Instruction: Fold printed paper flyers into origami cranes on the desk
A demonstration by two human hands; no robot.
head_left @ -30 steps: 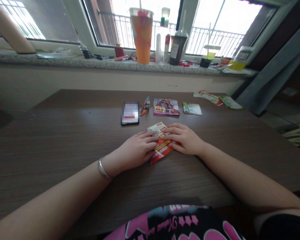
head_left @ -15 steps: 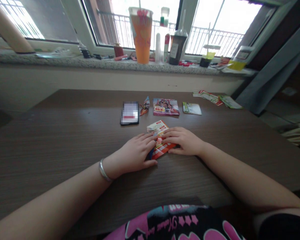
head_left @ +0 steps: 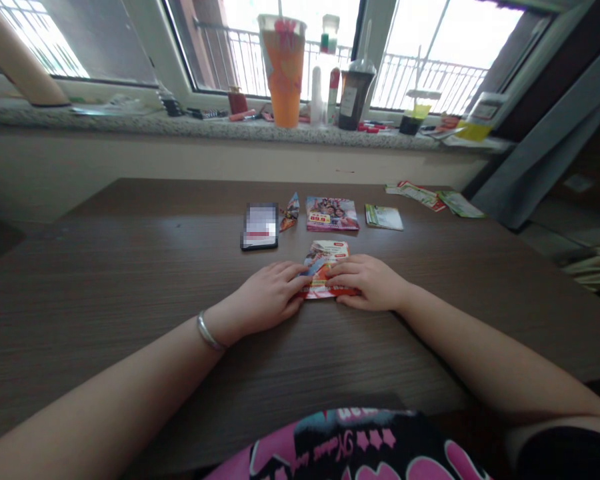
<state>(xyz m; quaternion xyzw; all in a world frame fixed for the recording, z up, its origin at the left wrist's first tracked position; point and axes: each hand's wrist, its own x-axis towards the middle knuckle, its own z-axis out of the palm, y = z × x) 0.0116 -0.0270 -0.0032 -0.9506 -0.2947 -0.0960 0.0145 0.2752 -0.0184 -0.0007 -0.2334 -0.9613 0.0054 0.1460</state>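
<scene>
1. Nearest the camera, a pink and black printed garment (head_left: 360,447) fills the bottom edge; both bare forearms reach forward from it over the dark wood-grain table (head_left: 130,280).
2. A silver bangle (head_left: 207,333) sits on the left wrist, just behind the left hand (head_left: 265,297).
3. The left hand lies palm down on the table; its fingers are stretched out close together, with the tips pressing on the left edge of a folded printed flyer (head_left: 326,255); the thumb rests along the flyer's near edge.
4. The right hand (head_left: 367,283) lies palm down as well, fingers side by side on the flyer's right part; its thumb runs beside the near edge; neither hand is curled around the paper.
5. The flyer lies flat on the table between the two hands, near the middle of the table; its red, white and yellow print shows past the fingertips.
6. Just beyond it, in a row from left to right: a dark phone (head_left: 260,227), a small folded paper figure (head_left: 291,212), a colourful leaflet (head_left: 332,213) and a green and white card (head_left: 384,217).
7. Further right, near the table's far corner, more leaflets (head_left: 420,195) lie spread out.
8. Beyond the table, a speckled stone window sill (head_left: 130,125) carries a tall orange cup (head_left: 283,70), a dark drink with a domed lid (head_left: 355,93), some bottles and a small cup of yellow-green drink (head_left: 414,115).
</scene>
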